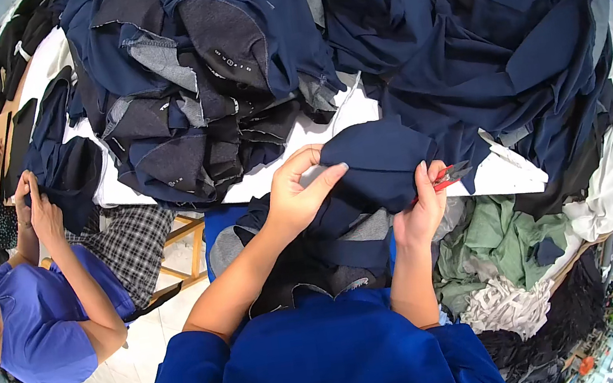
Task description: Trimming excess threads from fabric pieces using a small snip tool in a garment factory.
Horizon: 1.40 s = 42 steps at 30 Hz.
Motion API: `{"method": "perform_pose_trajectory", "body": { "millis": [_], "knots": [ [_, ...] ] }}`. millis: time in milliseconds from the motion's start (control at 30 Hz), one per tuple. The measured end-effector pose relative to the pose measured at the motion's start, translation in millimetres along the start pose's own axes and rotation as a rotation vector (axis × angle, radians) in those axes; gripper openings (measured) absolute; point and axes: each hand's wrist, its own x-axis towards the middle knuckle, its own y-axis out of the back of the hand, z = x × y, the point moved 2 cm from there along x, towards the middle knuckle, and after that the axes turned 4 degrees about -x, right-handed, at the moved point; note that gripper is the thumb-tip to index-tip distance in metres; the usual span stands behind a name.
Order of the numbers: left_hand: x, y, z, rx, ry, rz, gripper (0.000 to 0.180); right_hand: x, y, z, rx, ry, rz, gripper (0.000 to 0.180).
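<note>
Stretched between my two hands is a navy garment piece (379, 154) with a seam running across it. My left hand (299, 192) pinches its left edge, thumb on top. At the piece's right edge, my right hand (423, 210) grips the cloth and also keeps a pair of small red-handled thread snips (452, 176) in its fingers, blades pointing right. More of the dark garment hangs down toward my lap, where grey inner cloth (363, 229) shows. How the fingers under the cloth sit is hidden.
Dark garments with grey linings (190, 90) heap on the white table (299, 141); more navy cloth (472, 35) piles at right. Green cloth (504, 230) and white scraps (507, 308) lie lower right. A co-worker in a blue shirt (49, 314) handles dark cloth at left, beside a wooden stool (187, 247).
</note>
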Motion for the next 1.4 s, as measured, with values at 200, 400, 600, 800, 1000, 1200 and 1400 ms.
{"method": "perform_pose_trajectory", "body": {
  "millis": [200,400,600,800,1000,1200,1400],
  "knots": [
    [0,-5,14,-0.131,-0.114,0.184,0.018,-14,10,2,-0.123,0.137,0.039,0.014],
    [1,-21,40,0.413,-0.039,-0.232,0.072,-32,-1,-27,-0.219,0.225,-0.326,0.019],
    [-4,-26,43,0.568,-0.228,-0.342,0.086,-28,-28,-26,-0.626,0.096,-0.44,0.009],
    [-5,-17,35,0.579,-0.201,-0.312,0.034,-32,-18,-27,-0.592,0.241,-0.274,0.005],
    [-4,-14,27,0.396,-0.091,-0.246,0.017,-23,-8,-41,-0.672,0.462,-0.257,0.01],
    [-4,-15,31,0.403,-0.069,-0.231,0.018,-23,-14,-40,-0.576,0.289,-0.374,0.011],
    [-6,-18,38,0.466,-0.089,-0.227,0.025,-26,-16,-25,-0.744,0.062,-0.421,0.019]
  ]
}}
